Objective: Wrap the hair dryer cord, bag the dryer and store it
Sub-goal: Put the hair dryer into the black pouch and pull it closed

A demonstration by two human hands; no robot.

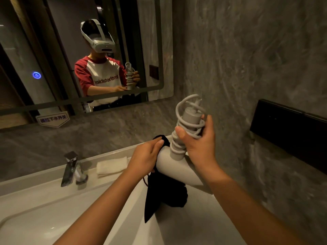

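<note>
A pale grey hair dryer [174,167] is held above the right side of the sink, its handle pointing up. Its grey cord [190,119] is coiled in loose loops around the handle, with the plug end at the top. My right hand [198,140] grips the handle over the coils. My left hand [147,154] holds the black cloth bag [163,193] against the front end of the dryer barrel. Most of the bag hangs down below the dryer. A thin red drawstring shows at the bag's edge.
A white sink basin [53,209] with a chrome faucet [70,168] lies below. A folded white towel [111,166] rests on the counter ledge. A mirror [74,50] hangs on the wall ahead. A black shelf [290,128] juts from the right wall.
</note>
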